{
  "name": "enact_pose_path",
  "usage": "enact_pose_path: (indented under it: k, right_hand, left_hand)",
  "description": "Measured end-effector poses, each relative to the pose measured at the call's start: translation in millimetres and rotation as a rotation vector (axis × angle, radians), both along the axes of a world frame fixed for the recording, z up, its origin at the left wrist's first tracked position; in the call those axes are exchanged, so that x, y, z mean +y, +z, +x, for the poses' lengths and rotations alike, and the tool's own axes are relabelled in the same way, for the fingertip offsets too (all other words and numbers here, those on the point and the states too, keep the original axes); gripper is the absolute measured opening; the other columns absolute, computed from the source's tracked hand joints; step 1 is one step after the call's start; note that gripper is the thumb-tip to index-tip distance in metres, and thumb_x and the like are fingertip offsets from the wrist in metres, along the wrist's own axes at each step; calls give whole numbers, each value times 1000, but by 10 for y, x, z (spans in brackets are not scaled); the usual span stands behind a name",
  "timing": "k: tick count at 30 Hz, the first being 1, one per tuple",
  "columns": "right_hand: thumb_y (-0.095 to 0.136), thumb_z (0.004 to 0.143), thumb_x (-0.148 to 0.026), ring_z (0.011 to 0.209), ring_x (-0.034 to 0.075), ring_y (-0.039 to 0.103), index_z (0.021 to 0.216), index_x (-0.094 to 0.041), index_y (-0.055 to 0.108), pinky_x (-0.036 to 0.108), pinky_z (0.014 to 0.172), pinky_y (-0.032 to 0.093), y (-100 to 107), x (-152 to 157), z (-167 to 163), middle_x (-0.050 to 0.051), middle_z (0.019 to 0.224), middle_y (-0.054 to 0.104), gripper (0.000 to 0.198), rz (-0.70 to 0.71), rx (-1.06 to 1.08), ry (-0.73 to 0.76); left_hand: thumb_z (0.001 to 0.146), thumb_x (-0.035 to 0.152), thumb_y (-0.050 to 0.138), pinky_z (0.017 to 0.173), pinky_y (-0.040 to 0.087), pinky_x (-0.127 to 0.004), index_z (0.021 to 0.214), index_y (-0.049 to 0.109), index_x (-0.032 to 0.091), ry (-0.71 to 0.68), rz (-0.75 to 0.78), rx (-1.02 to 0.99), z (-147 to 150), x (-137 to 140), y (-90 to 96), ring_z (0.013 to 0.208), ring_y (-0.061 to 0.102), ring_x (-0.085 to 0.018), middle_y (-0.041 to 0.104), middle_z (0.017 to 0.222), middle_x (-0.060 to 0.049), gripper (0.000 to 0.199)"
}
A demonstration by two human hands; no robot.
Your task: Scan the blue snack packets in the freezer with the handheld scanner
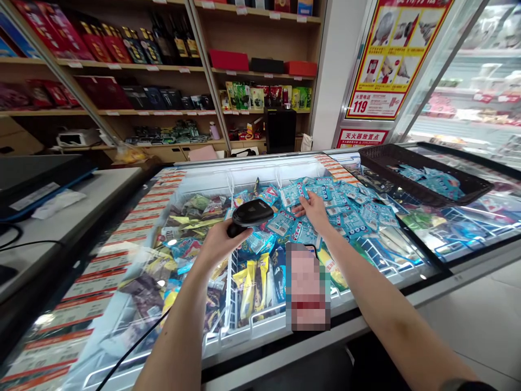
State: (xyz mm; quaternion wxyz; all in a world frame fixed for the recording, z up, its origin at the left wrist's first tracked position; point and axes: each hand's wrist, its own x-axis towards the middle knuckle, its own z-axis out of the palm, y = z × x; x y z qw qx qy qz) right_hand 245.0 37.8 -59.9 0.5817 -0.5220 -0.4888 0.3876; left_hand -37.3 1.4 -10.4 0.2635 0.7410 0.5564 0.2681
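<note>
My left hand (222, 244) is wrapped round the handle of a black barcode scanner (253, 213), whose head points right above the freezer's glass top. Just to the right, my right hand (312, 210) pinches a small blue-and-white packet (292, 194) by its edge. Many similar blue packets (345, 209) lie spread in a loose pile on the glass under and beyond that hand. Nearer to me, a phone (308, 288) rests at the front edge of the freezer between my forearms, its screen blurred out.
Ice creams in bright wrappers (254, 285) fill the baskets under the glass. A black tray (427, 182) with more blue packets stands at the right. Price strips (87, 290) line the left side. Left of the freezer is a counter (101, 195) with cables; shelves (163, 68) stand behind.
</note>
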Motion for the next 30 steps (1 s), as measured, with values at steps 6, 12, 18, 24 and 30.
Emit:
enact_pose_path:
  k: [6, 12, 18, 24, 30]
  right_hand:
    - [52, 88, -37, 50, 17, 67, 123, -15, 47, 28, 50, 55, 23, -20, -9, 1, 64, 70, 41, -17, -29, -3]
    - [51, 89, -35, 53, 17, 68, 125, -14, 44, 26, 49, 54, 38, -31, -9, 1, 64, 69, 42, -20, -25, 1]
    - [49, 88, -36, 50, 19, 66, 125, -15, 45, 29, 47, 53, 35, 3, -28, 4, 68, 69, 42, -17, -144, -19]
    - [45, 87, -27, 54, 21, 66, 139, -15, 34, 33, 47, 53, 25, 83, -86, 8, 84, 68, 55, -74, -286, -62]
    - [45, 86, -21, 89, 27, 64, 131, -11, 46, 41, 80, 50, 159, -14, -177, 17, 111, 61, 46, 92, -729, -289]
  left_hand:
    - [70, 59, 60, 48, 37, -24, 80, 63, 17, -8, 8, 42, 9, -3, 13, 57, 59, -19, 63, 60, -2, 44]
    - [69, 59, 62, 49, 40, -25, 81, 63, 17, 25, -31, -61, -5, 2, -6, 55, 61, -19, 63, 57, -1, 44]
    - [66, 58, 64, 50, 42, -26, 86, 65, 16, 250, 11, -145, -107, 79, -34, 55, 64, -21, 63, 57, -2, 46]
    - [64, 55, 65, 49, 44, -26, 87, 65, 15, 453, 62, -269, -248, 128, -30, 56, 65, -23, 65, 62, -4, 46]
    - [65, 54, 63, 49, 45, -27, 84, 65, 15, 496, 71, -277, -340, 165, -46, 54, 65, -22, 66, 65, -6, 43]
